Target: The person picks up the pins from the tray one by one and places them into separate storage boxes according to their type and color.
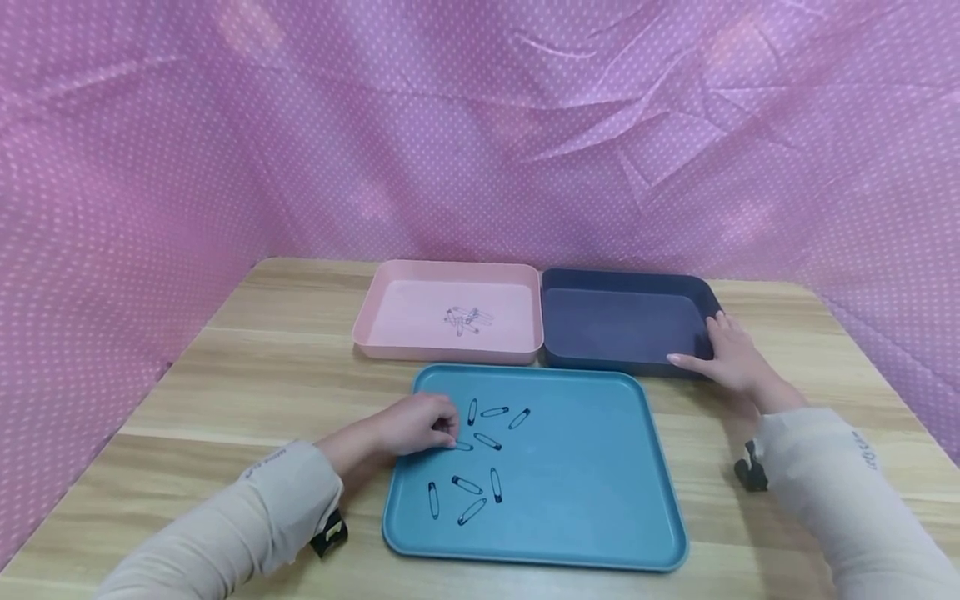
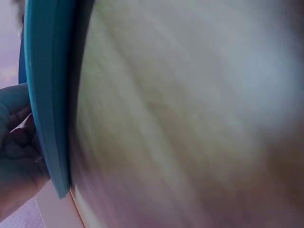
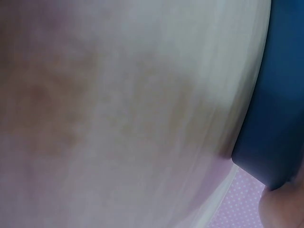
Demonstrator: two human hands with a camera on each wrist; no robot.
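Cream fabric sleeves point(image 1: 217, 525) reach in from the 2 lower corners; the left hand point(image 1: 418, 423) is narrow, its thumb and fingers pinching 1 thin metal safety pin point(image 1: 465, 447) at the left part of a blue, round-cornered rectangular tray point(image 1: 577, 467); 8 loose dark-headed safety pins point(image 1: 487, 441) lie scattered over that tray's left half, each apart from or just beside its neighbours. Behind it stand 2 deeper trays, side by side; the pale pink rectangular one point(image 1: 401, 317) holds a small overlapping heap of safety pins point(image 1: 465, 322); at the navy rectangular one point(image 1: 615, 321), the right hand point(image 1: 738, 362) is spread wide, thumb and fingers touching its near right corner. Everything rests on a pale wood-grain tabletop point(image 1: 277, 342); pink-purple dotted cloth point(image 1: 480, 167) hangs behind.
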